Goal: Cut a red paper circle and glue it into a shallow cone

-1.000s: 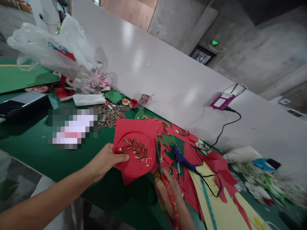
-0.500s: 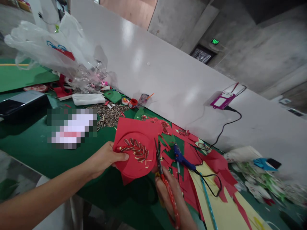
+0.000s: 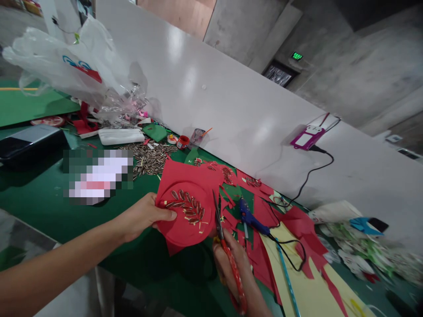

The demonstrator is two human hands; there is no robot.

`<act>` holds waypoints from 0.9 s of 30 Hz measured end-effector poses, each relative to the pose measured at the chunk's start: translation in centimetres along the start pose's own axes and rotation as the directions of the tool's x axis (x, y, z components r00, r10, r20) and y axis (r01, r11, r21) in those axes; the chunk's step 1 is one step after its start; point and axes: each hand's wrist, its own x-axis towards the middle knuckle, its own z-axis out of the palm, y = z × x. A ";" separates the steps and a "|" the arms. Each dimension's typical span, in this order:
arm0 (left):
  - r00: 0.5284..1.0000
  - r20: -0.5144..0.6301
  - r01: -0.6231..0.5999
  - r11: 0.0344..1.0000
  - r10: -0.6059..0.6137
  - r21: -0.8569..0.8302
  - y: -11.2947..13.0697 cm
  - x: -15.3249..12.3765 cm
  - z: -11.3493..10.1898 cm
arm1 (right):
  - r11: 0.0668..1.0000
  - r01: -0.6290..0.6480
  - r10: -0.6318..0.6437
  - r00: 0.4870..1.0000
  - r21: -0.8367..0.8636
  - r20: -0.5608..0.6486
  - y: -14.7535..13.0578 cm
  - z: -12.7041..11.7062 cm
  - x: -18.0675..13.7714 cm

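Green table (image 3: 39, 193), sunflower seeds (image 3: 152, 158), red paper scraps (image 3: 299, 226), blue glue gun (image 3: 249, 218)

Nothing can be read: the green lit sign (image 3: 296, 56) on the far wall (image 3: 346, 79) is too small to make out, and the blue-and-red print (image 3: 86, 73) on the white plastic bag (image 3: 36, 53) is crumpled

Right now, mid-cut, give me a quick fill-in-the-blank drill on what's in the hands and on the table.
1. The left hand holds the ___ paper by its left edge.
2. The right hand holds scissors with the blades at the paper's ___ edge.
3. The glue gun beside the scissors is ___.
4. Loose seeds lie on the ___ table.

Missing words: red; right; blue; green.
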 end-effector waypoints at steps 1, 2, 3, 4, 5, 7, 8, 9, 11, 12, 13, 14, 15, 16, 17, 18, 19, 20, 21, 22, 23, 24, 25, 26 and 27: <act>1.000 0.004 -0.002 1.000 0.003 -0.003 0.0 0.0 0.0 | 1.000 0.016 -0.015 1.000 0.027 -0.003 -0.1 0.0 0.0; 1.000 0.009 -0.002 1.000 0.002 -0.005 -0.1 0.1 -0.1 | 0.998 0.031 -0.031 1.000 0.048 -0.006 0.0 0.0 0.0; 1.000 0.012 0.000 1.000 0.000 -0.005 -0.1 0.1 -0.1 | 0.998 0.040 -0.040 0.999 0.056 -0.006 0.1 0.0 0.0; 1.000 0.018 0.005 1.000 -0.005 -0.006 -0.1 0.2 -0.2 | 0.998 0.046 -0.046 0.999 0.050 -0.005 0.3 0.0 -0.1; 1.000 0.024 0.011 1.000 -0.011 -0.008 -0.1 0.2 -0.3 | 0.998 0.048 -0.048 0.999 0.037 0.008 0.6 0.0 -0.1; 0.999 0.042 0.022 1.000 -0.022 -0.006 0.0 0.3 -0.6 | 0.999 0.035 -0.035 0.999 0.009 0.034 1.1 0.1 -0.1; 0.998 0.053 0.026 1.000 -0.026 -0.007 0.0 0.3 -0.7 | 1.000 0.026 -0.026 0.999 0.000 0.042 1.4 0.2 -0.1; 0.997 0.066 0.028 1.000 -0.027 -0.011 0.1 0.3 -0.8 | 1.000 0.017 -0.017 0.999 -0.002 0.042 1.6 0.2 -0.1; 0.995 0.092 0.033 0.999 -0.031 -0.024 0.2 0.3 -1.0 | 1.000 0.010 -0.010 0.999 0.002 0.041 1.8 0.3 -0.1; 0.994 0.100 0.035 0.999 -0.032 -0.028 0.2 0.3 -1.1 | 1.000 0.011 -0.011 0.999 0.002 0.043 1.8 0.3 -0.1; 0.994 0.101 0.037 0.999 -0.034 -0.028 0.3 0.2 -1.2 | 1.000 0.011 -0.011 0.999 0.001 0.046 1.9 0.3 -0.1; 0.994 0.101 0.039 0.999 -0.036 -0.023 0.3 0.2 -1.2 | 1.000 0.010 -0.011 0.999 0.003 0.050 1.8 0.3 -0.1; 0.994 0.098 0.040 0.999 -0.038 -0.019 0.3 0.1 -1.2 | 1.000 0.011 -0.012 0.998 0.008 0.055 1.8 0.3 -0.1; 0.994 0.098 0.041 0.999 -0.039 -0.015 0.3 0.1 -1.2 | 1.000 0.015 -0.016 0.998 0.019 0.061 1.8 0.3 -0.1; 0.994 0.098 0.041 0.999 -0.039 -0.012 0.4 0.1 -1.2 | 0.999 0.022 -0.024 0.997 0.031 0.067 1.8 0.3 -0.1; 0.994 0.099 0.041 0.999 -0.040 -0.009 0.4 0.1 -1.1 | 0.999 0.030 -0.033 0.997 0.044 0.070 1.9 0.3 -0.2; 0.994 0.097 0.040 0.999 -0.039 -0.004 0.4 0.1 -1.1 | 0.998 0.038 -0.041 0.997 0.053 0.069 1.9 0.3 -0.2; 0.995 0.093 0.040 0.999 -0.041 0.004 0.4 0.1 -1.1 | 0.998 0.043 -0.047 0.997 0.056 0.067 1.9 0.3 -0.3; 0.995 0.088 0.043 0.999 -0.044 0.014 0.5 0.1 -1.1 | 0.998 0.046 -0.049 0.997 0.052 0.055 1.9 0.4 -0.4; 0.995 0.087 0.047 0.999 -0.049 0.022 0.5 0.2 -1.2 | 0.998 0.047 -0.049 0.998 0.045 0.044 1.9 0.4 -0.4; 0.995 0.089 0.050 0.998 -0.052 0.028 0.6 0.2 -1.2 | 0.998 0.044 -0.046 0.998 0.037 0.031 1.9 0.4 -0.5; 0.994 0.094 0.052 0.998 -0.054 0.032 0.6 0.2 -1.2 | 0.999 0.042 -0.043 0.999 0.033 0.022 1.9 0.4 -0.5; 0.993 0.100 0.051 0.998 -0.054 0.033 0.6 0.3 -1.3 | 0.999 0.042 -0.043 0.999 0.033 0.021 1.9 0.5 -0.5; 0.993 0.105 0.049 0.998 -0.052 0.035 0.6 0.3 -1.3 | 0.998 0.043 -0.044 0.999 0.040 0.023 1.9 0.5 -0.6; 0.993 0.105 0.044 0.998 -0.048 0.038 0.6 0.3 -1.3 | 0.998 0.045 -0.047 0.998 0.053 0.033 1.8 0.5 -0.6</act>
